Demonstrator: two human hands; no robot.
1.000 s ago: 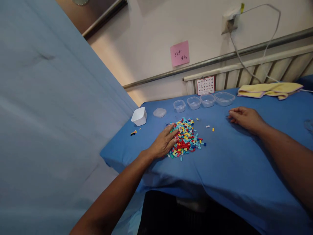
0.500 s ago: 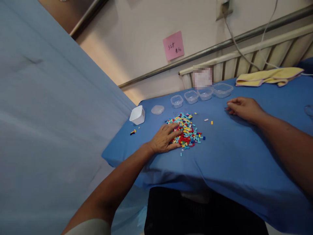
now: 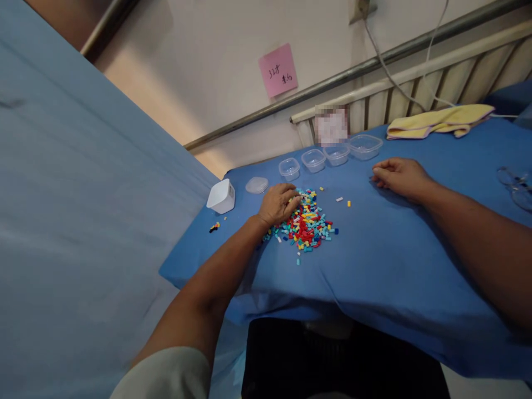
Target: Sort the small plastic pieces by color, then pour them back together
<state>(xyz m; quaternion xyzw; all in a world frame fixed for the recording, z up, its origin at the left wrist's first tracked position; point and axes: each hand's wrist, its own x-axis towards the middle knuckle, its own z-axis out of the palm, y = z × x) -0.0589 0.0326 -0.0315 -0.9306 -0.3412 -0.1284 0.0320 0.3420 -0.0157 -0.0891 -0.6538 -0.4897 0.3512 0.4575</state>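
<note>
A pile of small coloured bricks (image 3: 307,226), red, yellow, blue and teal, lies on the blue cloth-covered table (image 3: 386,260). My left hand (image 3: 277,204) rests on the pile's far left edge, fingers curled down into the bricks; whether it holds any is hidden. My right hand (image 3: 399,176) lies on the cloth to the right of the pile, fingers loosely curled under, nothing visible in it. Two stray bricks (image 3: 344,201) lie between the pile and my right hand.
Several clear plastic tubs (image 3: 328,155) stand in a row behind the pile, with a clear lid (image 3: 256,184) and a white tub (image 3: 221,196) to the left. A few bricks (image 3: 214,226) lie near the table's left edge. A yellow towel (image 3: 440,119) lies far right.
My left hand has moved from the near left side of the pile to its far left edge, and its fingers have curled. My right hand stayed still. The view shifted slightly.
</note>
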